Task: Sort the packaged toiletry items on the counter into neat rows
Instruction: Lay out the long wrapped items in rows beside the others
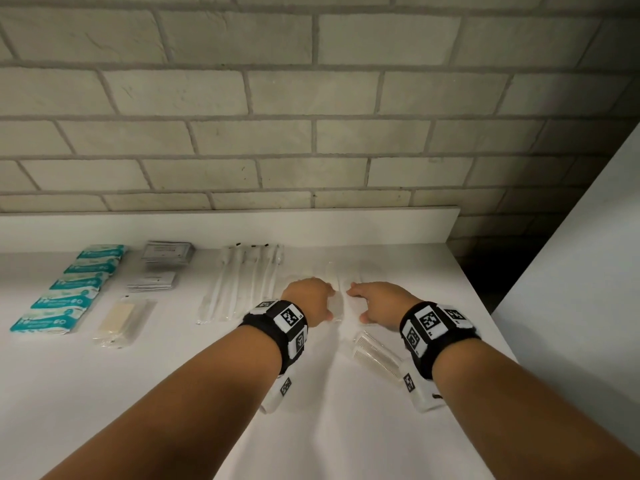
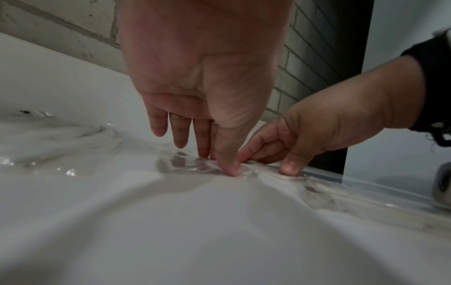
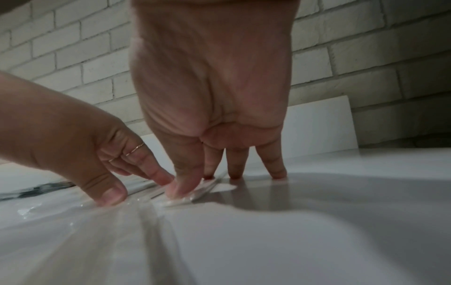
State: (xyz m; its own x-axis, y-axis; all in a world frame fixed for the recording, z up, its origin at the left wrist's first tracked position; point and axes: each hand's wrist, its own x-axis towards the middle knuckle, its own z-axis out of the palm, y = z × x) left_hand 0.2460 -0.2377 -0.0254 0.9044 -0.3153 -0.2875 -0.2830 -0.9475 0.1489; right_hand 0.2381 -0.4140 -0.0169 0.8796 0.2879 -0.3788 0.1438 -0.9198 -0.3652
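Teal packets (image 1: 65, 299) number five; two grey stacks (image 1: 166, 252) sit beside them.

Five teal packets (image 1: 65, 289), two hands (image 1: 313, 299), one soap bar (image 1: 117, 318).

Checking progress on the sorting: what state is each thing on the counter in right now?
Teal packets: lined up in a row.
Grey sachets: stacked in piles.
Toothbrushes: side by side, wrapped.
Clear packets: flat, under both hands' fingertips.
Left hand: pressing, no grip.
Right hand: pressing, no grip.
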